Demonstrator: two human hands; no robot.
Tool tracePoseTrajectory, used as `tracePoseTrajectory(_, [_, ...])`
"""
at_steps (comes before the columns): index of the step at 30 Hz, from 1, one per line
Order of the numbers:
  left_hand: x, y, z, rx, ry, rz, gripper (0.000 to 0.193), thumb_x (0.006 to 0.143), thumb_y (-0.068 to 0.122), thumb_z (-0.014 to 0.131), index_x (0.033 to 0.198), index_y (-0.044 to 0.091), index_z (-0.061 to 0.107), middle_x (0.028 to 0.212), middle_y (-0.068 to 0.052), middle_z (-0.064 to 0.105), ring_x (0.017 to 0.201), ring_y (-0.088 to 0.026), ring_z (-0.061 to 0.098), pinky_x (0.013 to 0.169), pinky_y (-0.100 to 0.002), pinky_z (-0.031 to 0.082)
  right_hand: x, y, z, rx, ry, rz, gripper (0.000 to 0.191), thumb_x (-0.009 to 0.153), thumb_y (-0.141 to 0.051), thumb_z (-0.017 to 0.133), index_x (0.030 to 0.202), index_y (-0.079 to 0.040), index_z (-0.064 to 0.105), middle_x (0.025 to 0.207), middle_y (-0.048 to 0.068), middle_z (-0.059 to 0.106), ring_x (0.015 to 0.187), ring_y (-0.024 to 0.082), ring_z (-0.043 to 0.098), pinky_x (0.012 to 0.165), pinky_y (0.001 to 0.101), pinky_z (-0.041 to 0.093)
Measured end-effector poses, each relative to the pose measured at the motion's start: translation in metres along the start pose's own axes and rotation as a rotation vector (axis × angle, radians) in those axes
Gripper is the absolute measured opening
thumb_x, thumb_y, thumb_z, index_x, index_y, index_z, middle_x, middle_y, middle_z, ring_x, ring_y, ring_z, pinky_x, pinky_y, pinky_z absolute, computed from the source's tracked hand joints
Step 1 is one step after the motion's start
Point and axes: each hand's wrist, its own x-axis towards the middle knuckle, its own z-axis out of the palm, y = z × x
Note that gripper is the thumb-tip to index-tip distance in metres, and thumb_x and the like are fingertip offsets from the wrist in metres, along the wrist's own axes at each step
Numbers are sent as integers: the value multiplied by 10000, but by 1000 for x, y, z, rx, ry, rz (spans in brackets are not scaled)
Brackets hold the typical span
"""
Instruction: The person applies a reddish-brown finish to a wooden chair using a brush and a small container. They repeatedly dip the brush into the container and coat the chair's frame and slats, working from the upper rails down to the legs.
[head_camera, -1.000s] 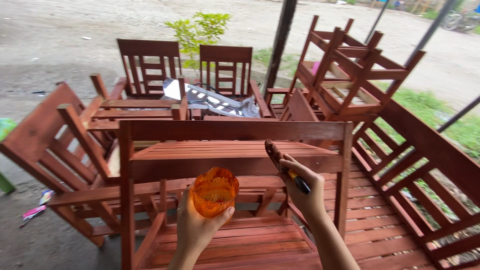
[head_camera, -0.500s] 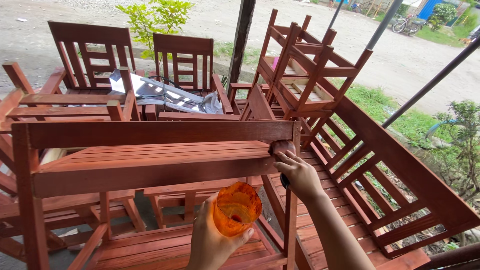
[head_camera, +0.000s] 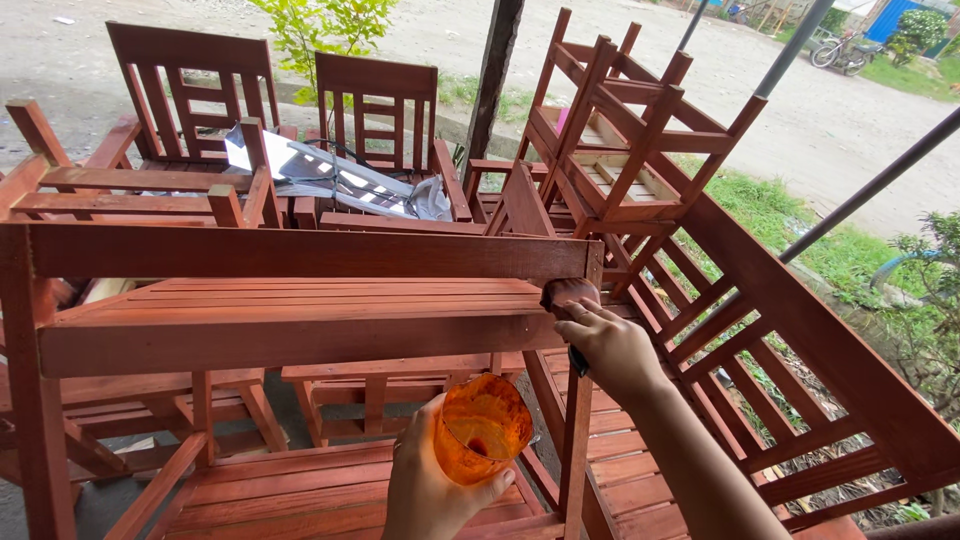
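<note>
My left hand (head_camera: 432, 490) holds an orange translucent cup (head_camera: 482, 428) low in the middle of the view, with reddish-brown liquid inside. My right hand (head_camera: 612, 348) grips a paintbrush (head_camera: 570, 296) whose stained head presses against the right end of a reddish-brown wooden table frame (head_camera: 300, 252), at the top of its corner leg (head_camera: 576, 450). The slatted surface (head_camera: 300, 298) of the frame lies just left of the brush.
Reddish-brown wooden chairs (head_camera: 190, 90) stand behind, and others are stacked upside down at upper right (head_camera: 620, 130). A crumpled grey sheet (head_camera: 340, 180) lies on one seat. A slatted bench (head_camera: 800, 350) runs along the right. A dark post (head_camera: 495, 80) rises behind.
My view has shifted left to right along the frame. The right hand with the brush has moved to the frame's right corner, and the cup followed to the right.
</note>
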Motion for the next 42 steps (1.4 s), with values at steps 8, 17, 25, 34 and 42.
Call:
tracePoseTrajectory(8, [-8, 5, 7, 3, -19, 101, 950, 546, 356, 967, 1333, 93, 504, 1224, -105, 633, 1207, -286, 606, 1038, -458, 473, 14, -1, -5, 41, -73, -25, 343, 796, -128, 747, 1131, -199, 735, 1336, 6, 657, 1344, 215, 537, 1115, 369, 485])
tracePoseTrajectory(17, [-18, 3, -13, 68, -12, -26, 1026, 498, 325, 975, 1391, 136, 506, 1255, -77, 645, 1206, -263, 606, 1071, -453, 452, -18, -25, -8, 24, 71, 41, 330, 846, -79, 714, 1144, -219, 741, 1412, 65, 608, 1333, 241, 553, 1037, 379, 527])
tracePoseTrajectory(25, [-17, 5, -10, 1, 23, 92, 964, 546, 386, 960, 1348, 95, 512, 1247, -106, 642, 1211, -279, 614, 1042, -458, 471, 1, -18, -7, 189, 201, -53, 261, 856, -108, 738, 1103, -190, 750, 1347, 58, 674, 1310, 252, 586, 1091, 380, 511])
tracePoseTrajectory(34, [-12, 24, 12, 32, -87, -35, 1057, 490, 419, 981, 1394, 170, 492, 1303, -75, 619, 1261, -264, 553, 1081, -468, 412, 21, -14, -1, 2, 3, -50, 270, 848, -85, 686, 1101, -164, 734, 1381, 69, 638, 1315, 268, 591, 1021, 368, 532])
tracePoseTrajectory(42, [-8, 10, -10, 23, -89, -46, 1029, 540, 338, 983, 1417, 154, 479, 1293, -76, 637, 1266, -263, 573, 1125, -463, 393, 10, -24, -4, -197, -59, -3, 228, 908, -136, 656, 1132, -125, 701, 1364, 189, 612, 1262, 334, 603, 950, 412, 576])
